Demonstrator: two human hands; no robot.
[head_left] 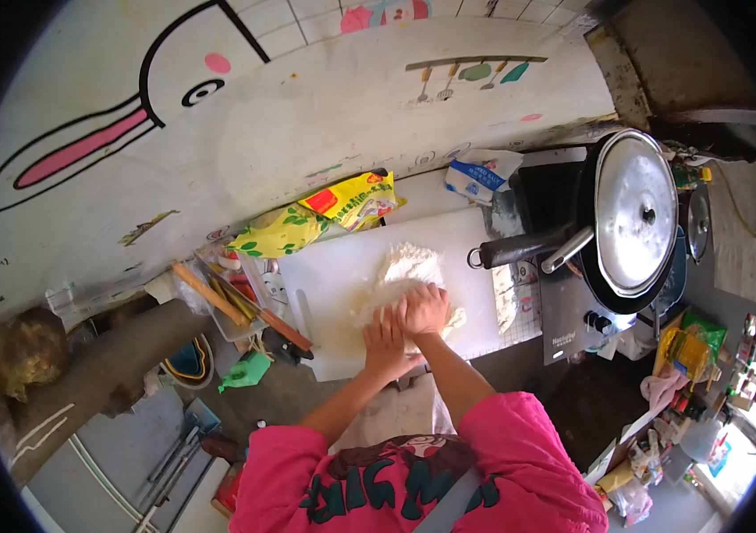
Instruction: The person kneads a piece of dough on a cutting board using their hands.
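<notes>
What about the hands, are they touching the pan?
No, the left hand and right hand are both on the dough, over the white board.

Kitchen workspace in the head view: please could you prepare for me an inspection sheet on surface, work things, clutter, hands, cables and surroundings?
Surface: white board, floury traces around the dough.
Job's things: pale dough on the board, partly hidden by hands.
Clutter: leafy yellow bag and yellow-and-red bag by the far edge; blue-and-white bag beyond.
Hands: left hand and right hand together on the dough.
Cables: thin tan cord or hose, far right; cannot tell which.
Surroundings: lidded pan at right, handle pointing towards the board; cartoon-decorated wall behind.
</notes>
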